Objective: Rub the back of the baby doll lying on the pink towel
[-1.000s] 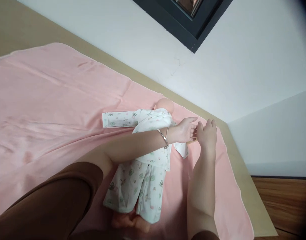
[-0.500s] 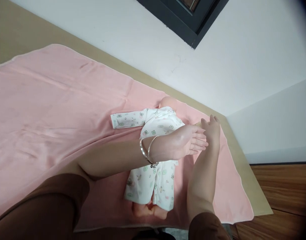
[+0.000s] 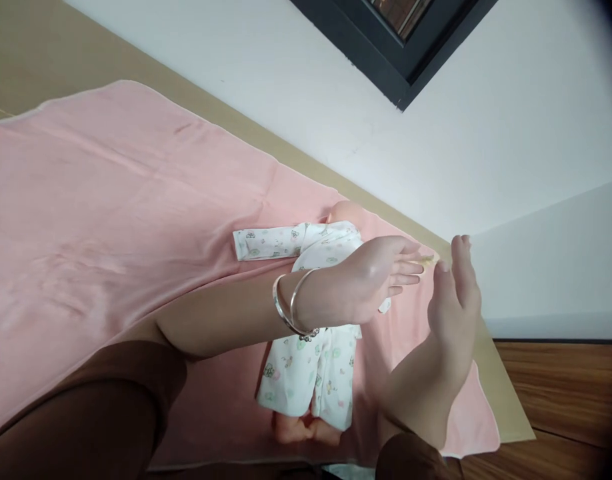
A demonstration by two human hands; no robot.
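Observation:
A baby doll (image 3: 347, 212) lies on a pink blanket (image 3: 136, 187), dressed in a white baby outfit (image 3: 293, 373) with small printed animals. One sleeve is stretched out to the left, and bare feet show at the bottom. My left hand (image 3: 371, 280), with silver bangles at its wrist, reaches across the doll's chest with fingers extended, hiding part of the outfit. To its right, my right hand (image 3: 453, 303) is raised with its fingers stretched out. Between the two hands is a small yellowish patch (image 3: 427, 259) that I cannot make out. Neither hand visibly holds anything.
The blanket covers a beige tabletop (image 3: 509, 407). Behind it stands a white wall (image 3: 336, 113) with a dark window frame (image 3: 386, 67). Brown wooden flooring (image 3: 576, 387) shows past the right edge.
My right hand has moved right and turned more upright, away from my left fingertips. My left hand has shifted slightly right and up. The view has moved a little.

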